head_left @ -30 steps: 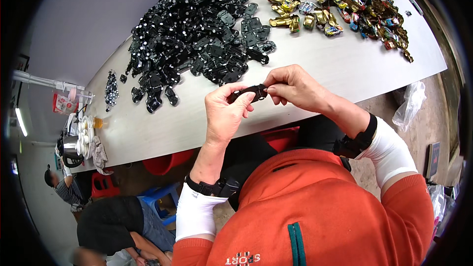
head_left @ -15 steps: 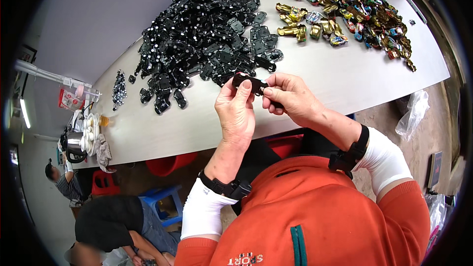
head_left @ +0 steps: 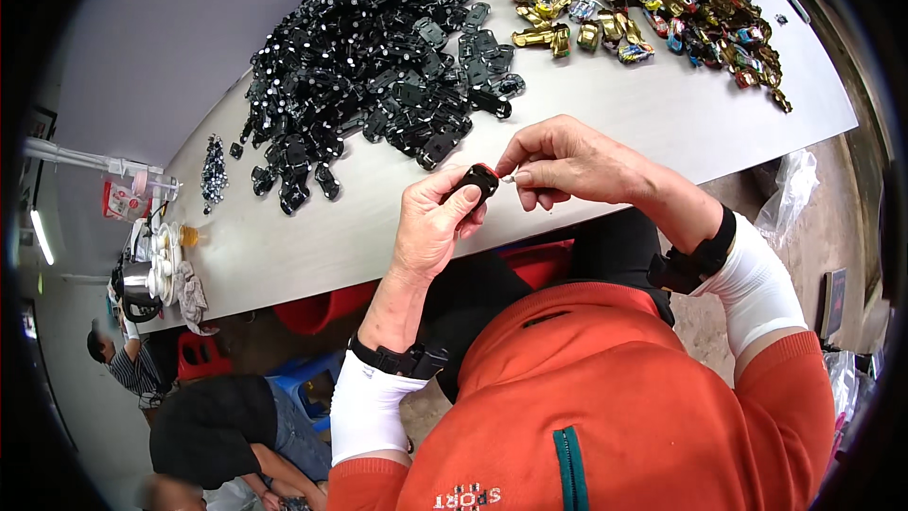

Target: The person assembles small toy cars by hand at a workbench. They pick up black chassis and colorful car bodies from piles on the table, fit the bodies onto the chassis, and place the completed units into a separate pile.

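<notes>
My left hand (head_left: 427,229) is closed round a small black toy car chassis (head_left: 480,185) with a red edge at its far end. The thumb presses on its upper face. Close to the right, my right hand (head_left: 584,163) pinches a small pale piece (head_left: 509,178), held at the chassis end; its kind is too small to make out. Past my hands on the table lies a big heap of black toy car chassis (head_left: 350,66). A second heap, of gold and coloured toy car bodies (head_left: 681,0), spreads at the far right.
A little pile of small silvery parts (head_left: 214,172) lies on the table (head_left: 312,241) at the left. At the left end are a kettle (head_left: 139,291), cups (head_left: 166,255) and a cloth (head_left: 191,295). Other people sit at the lower left, near a blue stool (head_left: 307,383).
Both hands have come apart slightly, and the left has moved lower with the chassis, now tilted on end. The right hand now shows a small pale piece between its fingertips. The whole view has shifted slightly.
</notes>
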### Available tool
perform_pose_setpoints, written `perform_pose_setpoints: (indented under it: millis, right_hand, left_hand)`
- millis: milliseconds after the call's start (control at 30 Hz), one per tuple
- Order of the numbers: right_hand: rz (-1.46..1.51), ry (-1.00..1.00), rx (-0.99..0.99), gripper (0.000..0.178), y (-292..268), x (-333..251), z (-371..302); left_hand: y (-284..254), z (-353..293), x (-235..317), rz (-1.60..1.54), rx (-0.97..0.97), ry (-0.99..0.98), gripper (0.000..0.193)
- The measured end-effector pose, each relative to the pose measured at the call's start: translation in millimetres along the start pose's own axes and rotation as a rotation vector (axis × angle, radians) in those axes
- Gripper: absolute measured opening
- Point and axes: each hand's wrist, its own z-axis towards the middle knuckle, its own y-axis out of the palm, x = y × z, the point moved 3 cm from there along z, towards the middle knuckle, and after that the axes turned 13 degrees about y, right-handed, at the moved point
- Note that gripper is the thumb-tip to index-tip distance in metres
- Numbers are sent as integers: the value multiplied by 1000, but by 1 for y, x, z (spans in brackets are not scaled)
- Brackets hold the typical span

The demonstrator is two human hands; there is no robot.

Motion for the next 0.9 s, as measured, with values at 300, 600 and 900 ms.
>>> perform_pose_setpoints:
  millis: [300,600,900]
  right_hand:
    - [36,17,-78,12,6,5,3]
    - [-278,-162,242,4,14,13,10]
    - [92,89,19,17,2,25,13]
  left_hand:
    - [-1,-4,-2,83,-30,-4,19]
    - [18,-3,9,548,-8,196,16]
    - [1,3,-5,60,65,-146,16]
